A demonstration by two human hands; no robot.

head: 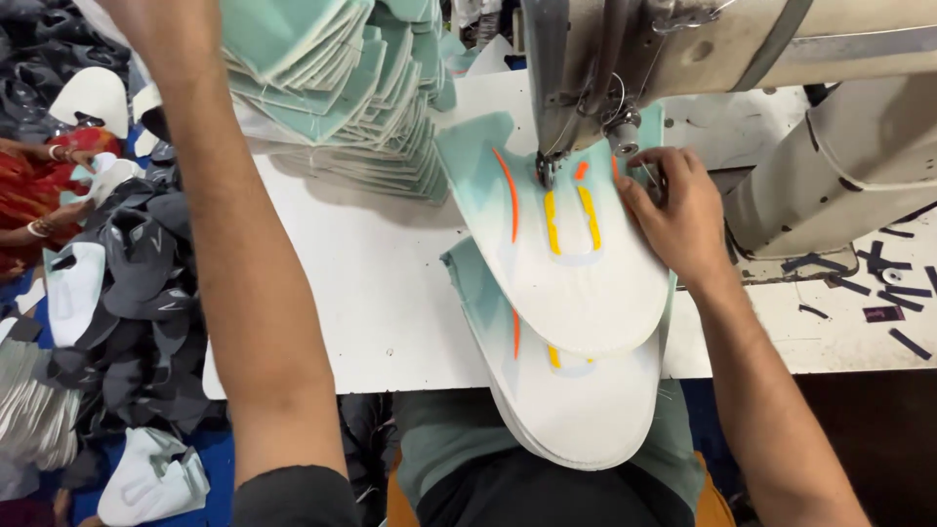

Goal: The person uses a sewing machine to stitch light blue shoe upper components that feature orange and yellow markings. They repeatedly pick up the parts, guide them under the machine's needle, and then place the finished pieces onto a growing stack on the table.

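Two bare forearms reach out over a white work table (pixel 390 293) in front of a sewing machine (pixel 683 49). The right hand (pixel 678 210) lies flat, fingers spread and unclenched, pressing on the right edge of a white and mint shoe-upper panel (pixel 576 273) marked with orange and yellow lines; it clasps nothing, only holds the piece down. That panel sits under the machine's presser foot (pixel 547 171), its far end beneath the needle and its rounded near end pointing toward the person. It rests on top of a stack of like panels (pixel 576 410) that overhangs the near table edge above the person's lap. The left forearm (pixel 234 244) stretches up and away toward the top left corner, where the left hand passes out of view, so whether it grips anything cannot be told. Just beside that arm, at the back of the table, stands a tall fanned pile of mint pieces (pixel 342 88). To the far left, dark grey and white cut pieces (pixel 137 283) lie heaped, and another person's hand with bangles (pixel 49 229) shows at the edge. Small dark scraps (pixel 883 288) are scattered right of the machine.
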